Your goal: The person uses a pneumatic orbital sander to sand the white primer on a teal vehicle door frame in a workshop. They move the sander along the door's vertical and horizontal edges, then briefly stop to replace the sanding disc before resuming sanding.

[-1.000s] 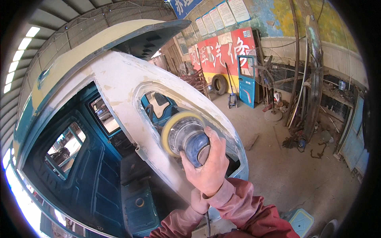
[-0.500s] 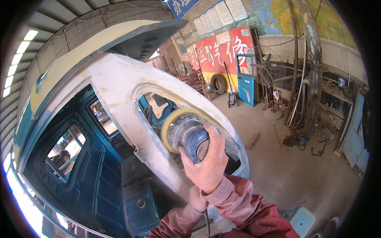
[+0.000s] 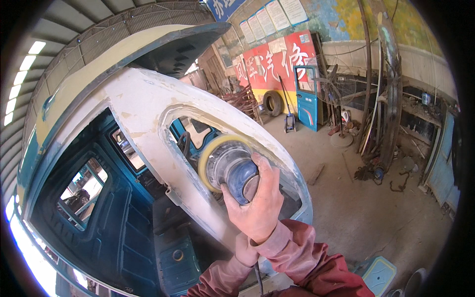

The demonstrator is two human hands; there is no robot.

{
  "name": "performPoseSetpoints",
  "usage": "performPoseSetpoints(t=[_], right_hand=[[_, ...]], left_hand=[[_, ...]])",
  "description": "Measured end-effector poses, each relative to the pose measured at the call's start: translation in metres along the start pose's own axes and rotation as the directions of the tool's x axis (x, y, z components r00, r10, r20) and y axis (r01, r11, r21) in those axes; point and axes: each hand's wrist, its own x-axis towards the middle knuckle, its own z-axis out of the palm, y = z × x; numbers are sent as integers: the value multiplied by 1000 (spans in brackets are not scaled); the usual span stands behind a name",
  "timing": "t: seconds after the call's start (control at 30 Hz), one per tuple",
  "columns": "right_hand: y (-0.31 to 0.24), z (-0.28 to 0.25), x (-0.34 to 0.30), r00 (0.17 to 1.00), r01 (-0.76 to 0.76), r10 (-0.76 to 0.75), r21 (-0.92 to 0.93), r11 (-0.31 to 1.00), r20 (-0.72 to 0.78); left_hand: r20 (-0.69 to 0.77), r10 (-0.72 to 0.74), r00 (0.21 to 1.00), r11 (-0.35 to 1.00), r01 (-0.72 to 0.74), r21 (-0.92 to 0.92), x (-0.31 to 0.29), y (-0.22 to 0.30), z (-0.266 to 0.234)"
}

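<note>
A disc sander (image 3: 241,171) with a pale yellow pad, a clear shroud and a blue head sits against the white, patchily filled pillar (image 3: 190,166) of a vehicle cab, beside its small window opening. My right hand (image 3: 257,208) is closed over the sander's head, thumb on the left and fingers on the right. My left hand (image 3: 246,251) is below it, closed round the tool's rear end, its fingers largely hidden behind my right wrist. From under that hand a dark cord (image 3: 259,279) hangs down.
The cab's blue interior (image 3: 128,222) shows through the door opening on the left, and a roof visor (image 3: 183,47) juts out above. On the floor to the right are a light blue stool (image 3: 378,276), a standing fan (image 3: 339,86), a blue door (image 3: 307,106) and a tyre (image 3: 272,103).
The sander and my right hand have shifted very slightly left against the pillar. My grip looks the same.
</note>
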Motion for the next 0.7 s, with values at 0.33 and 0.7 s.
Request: performPoseSetpoints(t=[0.33, 0.7], right_hand=[[2, -5, -5, 998, -54, 55, -20, 998, 25], [12, -9, -12, 994, -99, 100, -27, 995, 33]], left_hand=[[30, -3, 1000, 999, 2, 41, -4, -9, 0], [18, -52, 998, 994, 50, 96, -10, -33, -5]])
